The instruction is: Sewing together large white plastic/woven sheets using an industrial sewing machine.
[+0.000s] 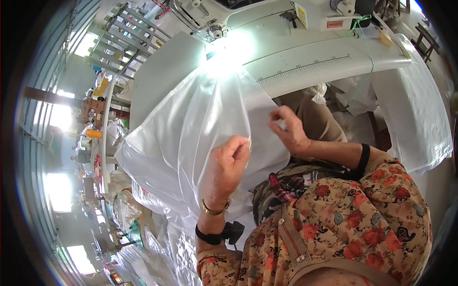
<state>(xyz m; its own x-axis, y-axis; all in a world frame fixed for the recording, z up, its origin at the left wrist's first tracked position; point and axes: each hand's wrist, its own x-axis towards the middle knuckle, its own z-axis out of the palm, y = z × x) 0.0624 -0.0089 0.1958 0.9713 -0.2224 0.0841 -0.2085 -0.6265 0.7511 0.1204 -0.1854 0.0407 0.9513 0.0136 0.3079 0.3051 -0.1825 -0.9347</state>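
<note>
A thin, glossy white sheet (167,128) runs in folds from the sewing machine head (195,19) down over the table's near edge toward my lap. Bright lamp glare hides the needle and presser foot. My left hand (228,164) is closed over the middle of the sheet, pinching a fold between thumb and fingers. Farther right, my right hand (290,129) hovers by the sheet's right edge with its fingers curled in toward the thumb. Whatever it may hold is too small to make out.
A printed ruler scale (305,69) lies along the machine bed. Green thread (372,62) hangs at the right. More white sheeting (415,114) drapes over the table's right end. A slatted rack (126,38) stands behind, and an orange thread cone (94,134) sits at the left.
</note>
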